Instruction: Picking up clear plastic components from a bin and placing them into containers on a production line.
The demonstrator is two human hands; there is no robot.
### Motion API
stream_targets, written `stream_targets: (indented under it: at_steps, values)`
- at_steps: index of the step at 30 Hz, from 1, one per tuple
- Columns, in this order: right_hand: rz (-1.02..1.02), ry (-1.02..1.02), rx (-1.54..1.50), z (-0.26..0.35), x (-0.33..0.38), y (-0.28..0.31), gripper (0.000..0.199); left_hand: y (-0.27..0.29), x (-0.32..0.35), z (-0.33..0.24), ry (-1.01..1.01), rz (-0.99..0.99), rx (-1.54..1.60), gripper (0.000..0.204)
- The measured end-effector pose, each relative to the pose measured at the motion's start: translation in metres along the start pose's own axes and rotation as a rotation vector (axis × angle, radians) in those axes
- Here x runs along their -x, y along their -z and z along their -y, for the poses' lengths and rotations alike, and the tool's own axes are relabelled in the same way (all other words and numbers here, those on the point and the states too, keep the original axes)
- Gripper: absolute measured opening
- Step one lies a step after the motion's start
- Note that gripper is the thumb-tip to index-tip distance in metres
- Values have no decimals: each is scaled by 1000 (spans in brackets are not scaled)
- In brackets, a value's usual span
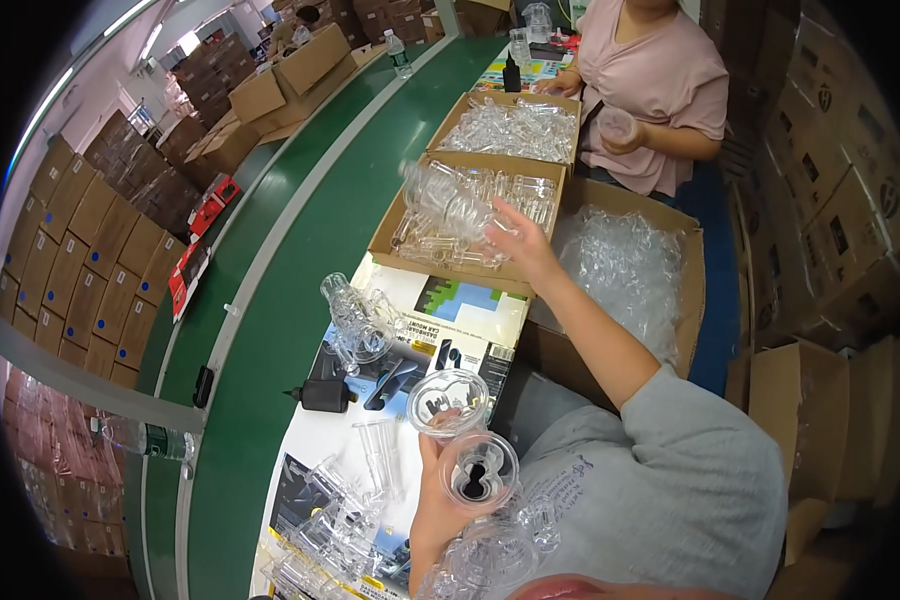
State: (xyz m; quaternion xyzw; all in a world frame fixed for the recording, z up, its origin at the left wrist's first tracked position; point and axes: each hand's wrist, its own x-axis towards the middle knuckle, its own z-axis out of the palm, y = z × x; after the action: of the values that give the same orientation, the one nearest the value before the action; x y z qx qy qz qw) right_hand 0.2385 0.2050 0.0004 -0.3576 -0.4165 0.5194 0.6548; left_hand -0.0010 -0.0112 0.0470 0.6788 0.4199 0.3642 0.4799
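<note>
My left hand [438, 490] holds a stack of clear round plastic shells [467, 440] close to my chest, black parts showing inside them. My right hand [517, 243] reaches forward over a shallow cardboard tray [388, 232] of clear plastic pieces and grips a blurred clear plastic shell [448, 204] above it. More clear shells [358, 318] stand on the white work surface [315, 435] between the tray and my left hand.
A green conveyor belt [300, 250] runs along the left. A second tray of clear parts [510, 128] lies further back, beside a person in a pink top [653, 90]. A large box of clear plastic [635, 270] sits right. Stacked cartons [80, 260] fill the far left.
</note>
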Motion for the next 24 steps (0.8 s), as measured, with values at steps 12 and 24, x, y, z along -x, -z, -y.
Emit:
stream_targets:
  at_steps: [12, 24]
  values:
    - [-169, 264, -383, 33, -4, -7, 32, -3, -4, -3, -53, -19, -83, 61]
    - [398, 6, -101, 40, 6, -13, 26, -2, -10, -6, -86, 0, -88, 59]
